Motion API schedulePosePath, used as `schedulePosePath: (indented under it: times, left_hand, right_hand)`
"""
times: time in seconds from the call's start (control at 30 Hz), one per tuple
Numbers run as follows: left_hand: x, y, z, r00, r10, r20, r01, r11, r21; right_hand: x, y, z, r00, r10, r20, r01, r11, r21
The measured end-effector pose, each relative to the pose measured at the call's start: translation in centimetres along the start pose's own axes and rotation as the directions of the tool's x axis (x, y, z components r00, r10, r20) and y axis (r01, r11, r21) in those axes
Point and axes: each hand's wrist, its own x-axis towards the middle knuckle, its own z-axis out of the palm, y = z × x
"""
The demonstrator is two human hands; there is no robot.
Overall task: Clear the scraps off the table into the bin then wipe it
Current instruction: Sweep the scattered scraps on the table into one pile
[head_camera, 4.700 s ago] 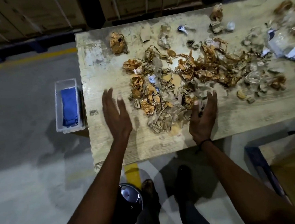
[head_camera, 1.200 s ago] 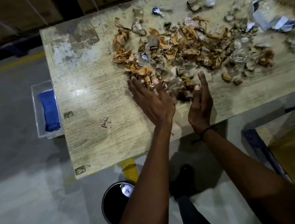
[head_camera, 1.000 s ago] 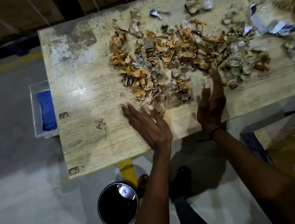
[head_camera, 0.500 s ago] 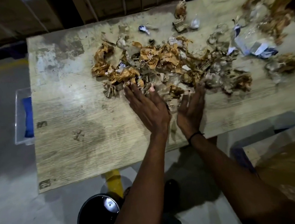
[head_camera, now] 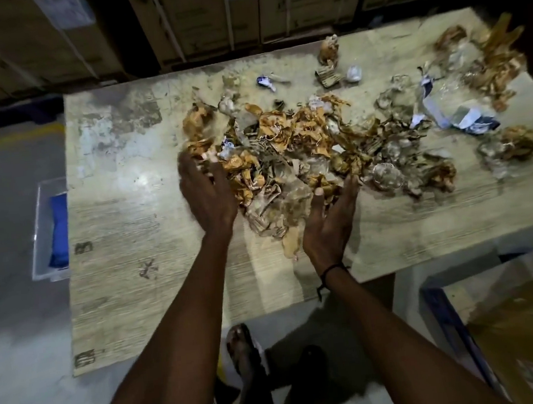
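Dozens of scraps (head_camera: pixel 290 154), crumpled brown paper, torn card and clear film, lie heaped across the middle and right of the table (head_camera: pixel 123 233), with looser bits strewn toward its far right corner. My left hand (head_camera: pixel 208 195) lies at the left edge of the heap, fingers extended and blurred, their tips in among the brown paper. My right hand (head_camera: pixel 330 225) stands on edge at the near right of the heap, palm turned inward, fingers straight and against the scraps. Neither hand grips anything; the near tongue of the heap sits between them. I cannot see the bin from here. Off the table's left edge, a clear tray (head_camera: pixel 41 234) holds a blue cloth (head_camera: pixel 58 233). Strapped cardboard boxes (head_camera: pixel 204 17) line the far side.
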Motion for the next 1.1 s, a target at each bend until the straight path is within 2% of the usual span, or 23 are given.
schedulePosePath:
  times: [0.07, 0.17, 0.23, 0.4, 0.47, 0.53, 0.63, 0.73, 0.87, 0.93, 1.03, 1.1]
  left_hand:
    - [-0.7, 0.9, 0.9, 0.991, 0.080, 0.108, -0.082, 0.997, 0.009]
    - [-2.9, 1.8, 1.5, 0.966, 0.156, 0.204, -0.153, 0.988, -0.033]
    - [-2.6, 1.5, 1.0, 0.974, 0.146, 0.175, -0.131, 0.987, -0.096]
    - [5.5, -1.8, -0.9, 0.984, 0.168, -0.051, -0.175, 0.971, -0.162]
    - [9.8, -2.3, -1.1, 0.989, 0.145, -0.001, -0.142, 0.971, -0.191]
    - [13.3, -1.6, -0.7, 0.981, 0.144, 0.126, -0.118, 0.973, -0.198]
    - [15.7, 0.6, 0.4, 0.917, 0.244, 0.314, -0.213, 0.968, -0.130]
    - [14.5, 3.0, 2.2, 0.808, 0.377, 0.453, -0.342, 0.926, -0.161]
    - [11.0, 3.3, 4.1, 0.662, 0.446, 0.602, -0.446, 0.880, -0.162]
    - [10.8, 2.9, 4.3, 0.677, 0.447, 0.584, -0.424, 0.886, -0.187]
    - [12.8, 2.9, 3.4, 0.828, 0.414, 0.379, -0.336, 0.906, -0.256]
    - [16.0, 2.5, 3.2, 0.899, 0.378, 0.223, -0.343, 0.922, -0.179]
  right_hand:
    - [-0.4, -0.2, 0.8, 0.998, -0.054, 0.017, 0.055, 0.998, -0.028]
    - [-0.5, -0.3, 1.0, 0.999, -0.039, 0.016, 0.040, 0.997, -0.069]
    - [-0.4, -0.4, 1.0, 0.999, -0.045, -0.005, 0.045, 0.994, -0.098]
    - [-0.3, -0.3, 1.2, 0.990, -0.132, -0.048, 0.126, 0.986, -0.108]
    - [-0.2, -0.1, 1.3, 0.991, -0.129, -0.040, 0.123, 0.984, -0.126]
    - [0.0, 0.0, 1.5, 0.991, -0.124, -0.039, 0.118, 0.983, -0.142]
    - [0.2, 0.0, 1.7, 0.990, -0.134, -0.049, 0.125, 0.979, -0.160]
    - [0.2, -0.1, 1.7, 0.990, -0.136, -0.046, 0.127, 0.978, -0.164]
    - [0.0, -0.2, 1.6, 0.990, -0.130, -0.058, 0.119, 0.981, -0.156]
    - [0.1, -0.3, 1.7, 0.992, -0.116, -0.059, 0.106, 0.982, -0.155]
    - [0.1, -0.3, 1.7, 0.994, -0.098, -0.052, 0.089, 0.984, -0.155]
    - [0.2, -0.3, 1.7, 0.994, -0.093, -0.053, 0.084, 0.984, -0.156]
